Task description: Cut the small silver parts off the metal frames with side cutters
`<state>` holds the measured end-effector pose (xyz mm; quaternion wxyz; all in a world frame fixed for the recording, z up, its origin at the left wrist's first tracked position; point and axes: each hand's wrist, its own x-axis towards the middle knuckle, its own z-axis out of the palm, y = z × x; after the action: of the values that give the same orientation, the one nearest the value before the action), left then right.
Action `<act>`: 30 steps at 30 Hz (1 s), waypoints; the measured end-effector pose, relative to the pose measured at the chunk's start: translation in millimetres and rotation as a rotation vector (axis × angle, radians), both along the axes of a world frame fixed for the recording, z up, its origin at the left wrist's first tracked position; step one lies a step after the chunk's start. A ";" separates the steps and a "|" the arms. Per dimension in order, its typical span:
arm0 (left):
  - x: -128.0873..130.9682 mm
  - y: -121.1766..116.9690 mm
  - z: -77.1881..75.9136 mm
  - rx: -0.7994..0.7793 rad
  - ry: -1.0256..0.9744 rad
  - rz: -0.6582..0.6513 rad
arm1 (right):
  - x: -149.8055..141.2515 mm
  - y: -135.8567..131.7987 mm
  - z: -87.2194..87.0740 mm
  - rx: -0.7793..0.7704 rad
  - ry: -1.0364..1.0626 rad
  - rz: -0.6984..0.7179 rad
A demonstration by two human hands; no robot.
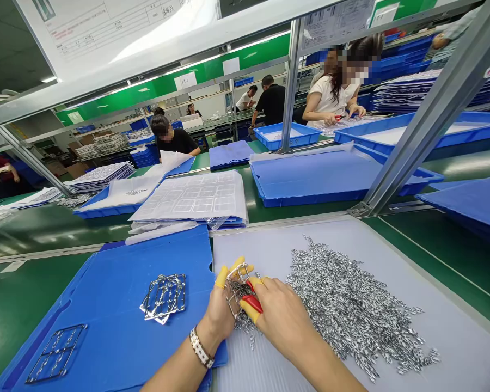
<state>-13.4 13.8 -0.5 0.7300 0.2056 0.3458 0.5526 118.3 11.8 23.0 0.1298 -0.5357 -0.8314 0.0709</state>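
Observation:
My left hand (219,311), with yellow finger cots on its fingertips, is closed around a square metal frame (230,300) of small silver parts. Yellow cots also cover fingers of my right hand (285,316), which grips red-handled pliers or nippers (253,304). The tool's jaws are at the frame, mostly hidden by the hands. Beneath both hands lie loose small parts (252,342), near a large heap of small silver link-like parts (347,299). Left of my hands, a few overlapping metal frames (163,298) rest on a blue plastic sheet (118,294), with another frame (57,354) nearer me.
The heap lies on a whitish board (261,239). Behind stand a stack of wrapped flat sheets (196,196), a blue-covered tray (310,174) and a slanted metal post (428,114). Across the bench, a person in white (330,98) holds a red-handled tool; other people sit farther back.

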 end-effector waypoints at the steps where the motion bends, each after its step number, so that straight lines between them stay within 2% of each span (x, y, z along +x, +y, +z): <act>1: 0.2 -0.2 0.5 0.003 0.008 0.003 | -0.1 -0.1 0.9 0.004 -0.004 0.000; 8: 0.8 -2.2 1.4 0.013 0.043 0.011 | 1.0 -1.5 -0.8 0.010 0.015 0.005; 15: -0.3 -1.9 -2.0 0.005 0.016 -0.025 | 0.7 -4.0 -3.8 0.097 -0.081 -0.039; 19: -2.5 -1.1 0.4 -0.036 -0.054 -0.092 | 11.1 0.4 -2.8 0.081 -0.068 -0.060; 23: -2.3 -1.1 2.3 -0.005 -0.103 -0.145 | 18.2 7.0 -1.5 0.055 -0.063 -0.112; 30: -0.2 -2.5 1.7 0.009 -0.018 -0.124 | 15.0 9.7 -0.2 0.008 -0.068 -0.118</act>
<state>-13.6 11.4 1.2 0.7650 0.2248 0.3233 0.5096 133.3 21.5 22.9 0.1077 -0.5851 -0.8027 0.0416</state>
